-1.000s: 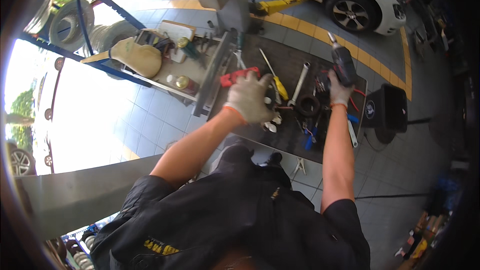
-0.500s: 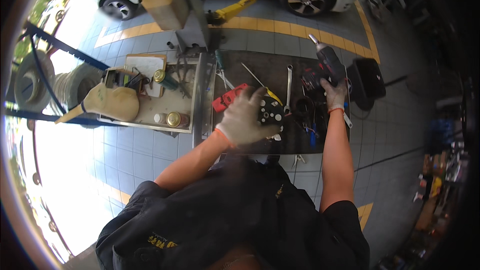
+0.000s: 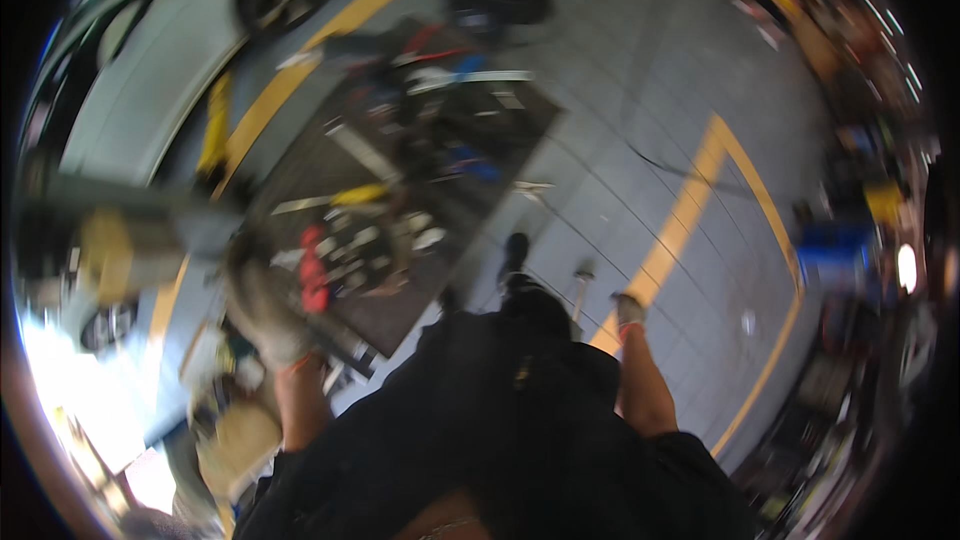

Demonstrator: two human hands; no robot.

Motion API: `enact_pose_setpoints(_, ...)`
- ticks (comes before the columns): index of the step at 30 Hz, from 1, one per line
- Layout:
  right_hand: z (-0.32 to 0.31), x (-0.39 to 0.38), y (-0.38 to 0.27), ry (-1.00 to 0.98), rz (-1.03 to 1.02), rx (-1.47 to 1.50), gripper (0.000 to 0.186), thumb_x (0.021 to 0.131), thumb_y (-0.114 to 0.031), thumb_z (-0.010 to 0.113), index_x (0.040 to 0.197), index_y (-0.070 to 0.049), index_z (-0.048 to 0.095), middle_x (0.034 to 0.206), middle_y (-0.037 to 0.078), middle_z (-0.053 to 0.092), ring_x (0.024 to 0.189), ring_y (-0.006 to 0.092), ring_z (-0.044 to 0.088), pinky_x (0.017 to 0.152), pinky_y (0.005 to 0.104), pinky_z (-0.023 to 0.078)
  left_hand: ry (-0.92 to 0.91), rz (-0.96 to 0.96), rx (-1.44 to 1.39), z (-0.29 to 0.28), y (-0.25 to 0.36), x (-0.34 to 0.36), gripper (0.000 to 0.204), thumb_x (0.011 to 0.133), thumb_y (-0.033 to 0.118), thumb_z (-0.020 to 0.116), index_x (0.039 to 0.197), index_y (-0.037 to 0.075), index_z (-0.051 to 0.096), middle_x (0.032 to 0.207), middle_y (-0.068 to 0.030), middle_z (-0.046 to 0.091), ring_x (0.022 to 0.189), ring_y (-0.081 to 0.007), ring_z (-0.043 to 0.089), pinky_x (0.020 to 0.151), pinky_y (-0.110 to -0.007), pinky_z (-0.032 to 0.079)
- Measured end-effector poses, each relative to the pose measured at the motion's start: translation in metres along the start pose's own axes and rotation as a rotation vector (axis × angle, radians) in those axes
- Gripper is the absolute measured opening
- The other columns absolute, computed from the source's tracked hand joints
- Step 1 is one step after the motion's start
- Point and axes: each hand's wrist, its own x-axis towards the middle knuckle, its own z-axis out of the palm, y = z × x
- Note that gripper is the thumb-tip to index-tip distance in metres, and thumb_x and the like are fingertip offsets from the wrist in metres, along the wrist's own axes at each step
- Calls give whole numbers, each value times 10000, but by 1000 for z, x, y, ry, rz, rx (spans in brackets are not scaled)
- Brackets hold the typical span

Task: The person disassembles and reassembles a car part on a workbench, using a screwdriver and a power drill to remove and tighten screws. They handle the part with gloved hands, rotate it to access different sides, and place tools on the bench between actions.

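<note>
Motion blurs the whole view. My left hand (image 3: 265,315), in a pale glove, is at the left edge of the dark tabletop (image 3: 405,315), close to a red tool (image 3: 314,270); its fingers are smeared. My right hand (image 3: 630,312), also gloved, hangs over the floor at my right side, away from the table, with its fingers too blurred to read. On the tabletop lie a yellow-handled screwdriver (image 3: 360,194), a wrench (image 3: 365,152) and a dark round part (image 3: 362,252) with pale spots. A dark power tool (image 3: 360,48) seems to rest at the far corner.
A white car (image 3: 165,70) and a yellow lift arm (image 3: 215,125) are at upper left. A black bin (image 3: 500,15) stands beyond the table. Lower left is a side tray with a beige jug (image 3: 238,440). Cluttered shelving lines the right, past yellow floor lines (image 3: 690,205).
My view has swung to the right. The right hand has let go of the power tool and dropped to my side. The left hand has moved off the round part to the table's left edge.
</note>
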Motion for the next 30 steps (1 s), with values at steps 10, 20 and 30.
enact_pose_setpoints(10, 318, -256, -24, -450, 903, 1690, 202, 1107, -304, 781, 1030, -118, 802, 743, 88, 603, 619, 273, 563, 603, 484, 490, -694, 321, -112, 184, 146, -75, 339, 1096, 65, 591, 1362, -39, 774, 1283, -94, 773, 1146, -209, 701, 1053, -370, 557)
enact_pose_setpoints(20, 302, -285, 165, 191, 1027, 2268, 216, 1038, -274, 847, 1176, -108, 848, 915, 59, 775, 773, 210, 721, 657, 399, 573, -1588, 673, 1001, 451, -31, -277, 591, 952, 536, 851, 1269, 38, 843, 1329, -293, 828, 1243, -466, 794, 1106, -503, 617)
enact_pose_setpoints(30, 327, -379, 278, 746, 1334, 2275, 428, 999, -245, 865, 1341, 13, 841, 927, 66, 802, 747, 170, 734, 641, 341, 574, -2119, 1069, 1781, 618, 3, -410, 535, 1111, 505, 671, 1359, 80, 881, 1442, -209, 837, 1322, -418, 795, 1118, -495, 618)
